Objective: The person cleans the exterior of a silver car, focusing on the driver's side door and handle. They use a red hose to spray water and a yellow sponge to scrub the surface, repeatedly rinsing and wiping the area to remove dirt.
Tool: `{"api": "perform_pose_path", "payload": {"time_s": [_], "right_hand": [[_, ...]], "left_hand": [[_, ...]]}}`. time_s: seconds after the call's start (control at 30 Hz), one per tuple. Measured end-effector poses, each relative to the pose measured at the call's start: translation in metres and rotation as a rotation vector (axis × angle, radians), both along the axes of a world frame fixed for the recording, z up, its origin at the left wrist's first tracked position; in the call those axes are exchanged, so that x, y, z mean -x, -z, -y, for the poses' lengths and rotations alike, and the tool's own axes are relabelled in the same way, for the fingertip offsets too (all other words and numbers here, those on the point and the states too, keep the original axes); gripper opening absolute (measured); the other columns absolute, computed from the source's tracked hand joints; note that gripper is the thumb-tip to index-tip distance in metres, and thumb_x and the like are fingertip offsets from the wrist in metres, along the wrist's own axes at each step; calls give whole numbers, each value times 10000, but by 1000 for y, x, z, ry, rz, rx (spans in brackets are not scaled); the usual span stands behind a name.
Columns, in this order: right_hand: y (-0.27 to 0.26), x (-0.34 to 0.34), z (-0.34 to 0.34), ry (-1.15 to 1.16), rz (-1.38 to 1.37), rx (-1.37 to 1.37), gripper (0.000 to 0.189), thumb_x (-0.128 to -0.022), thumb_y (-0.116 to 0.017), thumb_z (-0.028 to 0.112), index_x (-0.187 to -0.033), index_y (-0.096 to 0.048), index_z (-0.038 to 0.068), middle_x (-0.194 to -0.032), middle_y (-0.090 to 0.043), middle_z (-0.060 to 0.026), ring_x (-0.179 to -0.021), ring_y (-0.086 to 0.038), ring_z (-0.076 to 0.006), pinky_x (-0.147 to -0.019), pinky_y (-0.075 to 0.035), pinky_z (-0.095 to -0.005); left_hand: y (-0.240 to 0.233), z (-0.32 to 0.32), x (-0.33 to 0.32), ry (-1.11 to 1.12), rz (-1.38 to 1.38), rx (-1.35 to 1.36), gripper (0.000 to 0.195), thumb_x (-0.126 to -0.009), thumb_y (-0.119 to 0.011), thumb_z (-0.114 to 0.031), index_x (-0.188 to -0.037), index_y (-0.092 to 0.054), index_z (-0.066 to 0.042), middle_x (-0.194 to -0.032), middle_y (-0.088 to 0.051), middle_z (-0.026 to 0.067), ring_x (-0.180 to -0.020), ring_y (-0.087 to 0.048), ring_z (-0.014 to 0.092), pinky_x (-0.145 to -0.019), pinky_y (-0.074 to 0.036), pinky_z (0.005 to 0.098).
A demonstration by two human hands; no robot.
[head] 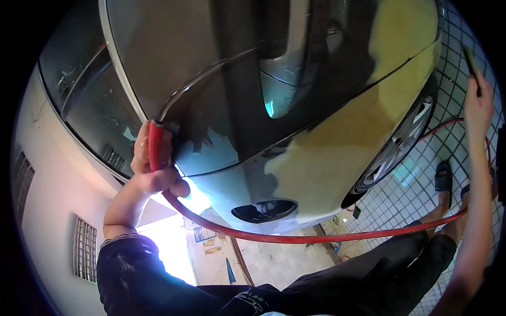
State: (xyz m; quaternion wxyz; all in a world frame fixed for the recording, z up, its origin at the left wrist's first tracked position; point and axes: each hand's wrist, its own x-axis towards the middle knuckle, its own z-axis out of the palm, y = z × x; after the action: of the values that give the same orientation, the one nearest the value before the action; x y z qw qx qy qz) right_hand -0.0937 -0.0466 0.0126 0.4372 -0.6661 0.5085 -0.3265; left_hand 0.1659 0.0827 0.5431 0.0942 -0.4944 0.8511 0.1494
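My left hand [148,154] is wrapped around a red hose [276,238] close to its open end. A thin arc of clear water [184,91] leaves that end and runs over the dark, wet car body panel [241,110]. Yellowish patches [328,158], which look like body filler or primer, spread across the lower panel towards the wheel. Off to the right, away from the car, my right hand [480,96] grips a thin flat strip [471,65], dark with a yellow-green side; its exact kind is unclear.
An oval recess [265,210], apparently the fuel filler opening, sits in the panel. The car's wheel [395,144] stands over the tiled floor [399,193], near my sandalled foot [443,175]. The hose sags across in front of my legs. Glare fills a bright doorway [170,249].
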Motion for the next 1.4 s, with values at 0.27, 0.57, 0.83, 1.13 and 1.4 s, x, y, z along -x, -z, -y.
{"api": "perform_pose_path", "payload": {"time_s": [0.27,0.57,0.83,1.13,1.4], "right_hand": [[-142,-39,-147,147,739,-537,272,-944,-757,89,-1198,-689,19,-1063,-756,-117,-930,-742,-212,-874,-590,-340],[-269,-87,-158,291,971,-712,285,-946,-864,232,-980,-716,-9,-834,-751,-114,-751,-752,-219,-664,-558,-331],[-286,-111,-155,480,828,-708,343,-940,-874,280,-876,-674,9,-713,-685,-64,-603,-655,-154,-599,-500,-307],[-305,-130,-165,565,698,-724,257,-1002,-793,93,-1126,-627,-59,-1047,-697,-61,-945,-628,-102,-849,-525,-255],[-301,-143,-147,715,790,-666,334,-1025,-752,77,-1258,-561,-66,-1235,-652,-127,-1136,-627,-181,-1025,-504,-314]], "left_hand": [[3,14,-2,105,-48,-113,447,-960,-712,-612,-862,-563,-203,-825,-466,19,-722,-525,245,-600,-364,361],[2,-3,-13,183,-151,-1,349,-967,-789,-498,-886,-549,-259,-930,-497,34,-886,-489,257,-688,-396,366],[4,-10,-18,233,-194,95,289,-904,-836,-448,-896,-586,-303,-931,-501,36,-918,-471,259,-670,-379,371],[4,-16,-22,188,-211,95,279,-802,-900,-412,-917,-655,-341,-931,-503,30,-926,-459,257,-649,-362,373],[-4,-16,-8,84,-158,5,283,-798,-919,-386,-925,-671,-334,-942,-503,63,-933,-471,248,-639,-376,360]]}}
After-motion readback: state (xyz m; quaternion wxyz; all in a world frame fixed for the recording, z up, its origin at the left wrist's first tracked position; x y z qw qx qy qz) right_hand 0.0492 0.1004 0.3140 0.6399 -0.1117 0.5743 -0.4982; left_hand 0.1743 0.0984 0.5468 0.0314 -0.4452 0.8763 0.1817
